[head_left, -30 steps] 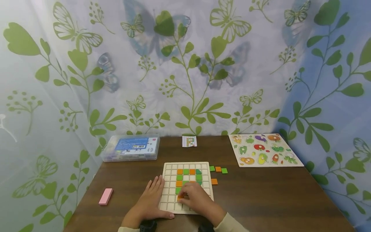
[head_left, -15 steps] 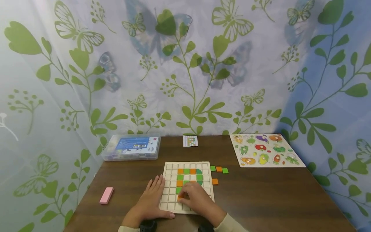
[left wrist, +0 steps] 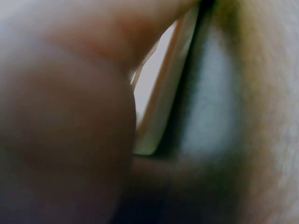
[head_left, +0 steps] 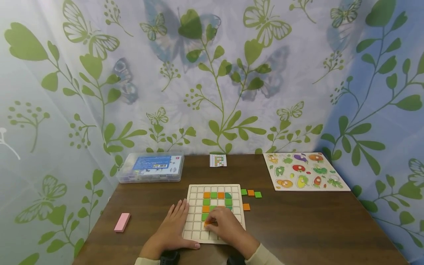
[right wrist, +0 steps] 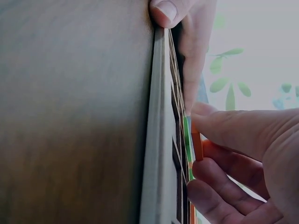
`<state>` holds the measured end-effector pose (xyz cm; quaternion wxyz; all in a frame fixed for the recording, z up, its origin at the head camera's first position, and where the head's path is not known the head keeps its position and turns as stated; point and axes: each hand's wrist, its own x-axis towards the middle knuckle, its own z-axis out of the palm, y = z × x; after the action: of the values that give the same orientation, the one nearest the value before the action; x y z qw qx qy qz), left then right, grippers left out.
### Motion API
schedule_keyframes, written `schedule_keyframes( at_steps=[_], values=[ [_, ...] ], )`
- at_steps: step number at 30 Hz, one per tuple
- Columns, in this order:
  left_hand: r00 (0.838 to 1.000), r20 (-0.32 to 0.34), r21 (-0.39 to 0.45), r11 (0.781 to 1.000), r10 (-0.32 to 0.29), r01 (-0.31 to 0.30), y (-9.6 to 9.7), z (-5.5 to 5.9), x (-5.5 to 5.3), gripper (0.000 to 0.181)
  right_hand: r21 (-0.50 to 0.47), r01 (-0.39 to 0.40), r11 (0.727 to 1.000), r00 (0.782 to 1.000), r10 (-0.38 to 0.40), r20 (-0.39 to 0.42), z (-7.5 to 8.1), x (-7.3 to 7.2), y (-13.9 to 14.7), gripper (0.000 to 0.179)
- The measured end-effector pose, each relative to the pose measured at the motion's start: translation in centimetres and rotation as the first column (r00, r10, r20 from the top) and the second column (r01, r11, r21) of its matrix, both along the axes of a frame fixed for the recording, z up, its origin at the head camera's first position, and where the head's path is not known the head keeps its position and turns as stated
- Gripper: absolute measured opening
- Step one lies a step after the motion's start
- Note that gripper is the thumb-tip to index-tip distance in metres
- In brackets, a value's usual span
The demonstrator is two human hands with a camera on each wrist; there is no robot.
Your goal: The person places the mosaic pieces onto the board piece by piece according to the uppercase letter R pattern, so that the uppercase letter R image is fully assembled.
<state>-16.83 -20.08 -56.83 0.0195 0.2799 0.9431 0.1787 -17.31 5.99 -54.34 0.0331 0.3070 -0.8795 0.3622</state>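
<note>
A pale wooden grid board (head_left: 193, 232) lies on the table, with orange and green square tiles set in its cells. My left hand (head_left: 172, 228) rests along its left side with straight fingers, the thumb at the near left corner. Over the lower middle of the board, my right hand (head_left: 228, 228) pinches an orange square tile (right wrist: 197, 145) between thumb and fingers. That tile is close over the grid, below a column of placed tiles such as a green tile (head_left: 205, 216). The right hand hides part of the pattern. Blurred skin and a sliver of board edge (left wrist: 161, 107) fill the left wrist view.
Loose green and orange tiles, including an orange tile (head_left: 246, 207), lie right of the board. Behind it is a small pattern card (head_left: 218, 161). A clear plastic case (head_left: 150, 167) stands back left, a vegetable puzzle board (head_left: 304, 172) back right, a pink block (head_left: 122, 222) at left.
The head view has shifted slightly. Both hands keep nearly the same places, the right with the orange tile still pinched low over the board.
</note>
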Motion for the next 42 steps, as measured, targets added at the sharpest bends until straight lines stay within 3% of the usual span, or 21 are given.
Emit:
schedule_keyframes(
  at_steps=[15, 35, 42],
  values=[
    [1.0, -0.01, -0.014, 1.0, 0.004, -0.004, 0.1, -0.2, -0.4, 0.142, 0.01, 0.003, 1.0, 0.999, -0.003, -0.051, -0.4, -0.3, -0.5, 0.013],
    [1.0, -0.008, -0.023, 1.0, -0.001, 0.001, 0.1, 0.0, 0.0, 0.142, -0.037, 0.021, 0.999, 0.999, -0.02, 0.031, -0.7, -0.2, -1.0, 0.021],
    [1.0, 0.006, -0.005, 1.0, 0.004, -0.004, 0.0, -0.2, -0.1, 0.141, -0.012, 0.027, 1.0, 0.998, -0.026, 0.058, -0.4, 0.1, -0.7, 0.017]
  ],
)
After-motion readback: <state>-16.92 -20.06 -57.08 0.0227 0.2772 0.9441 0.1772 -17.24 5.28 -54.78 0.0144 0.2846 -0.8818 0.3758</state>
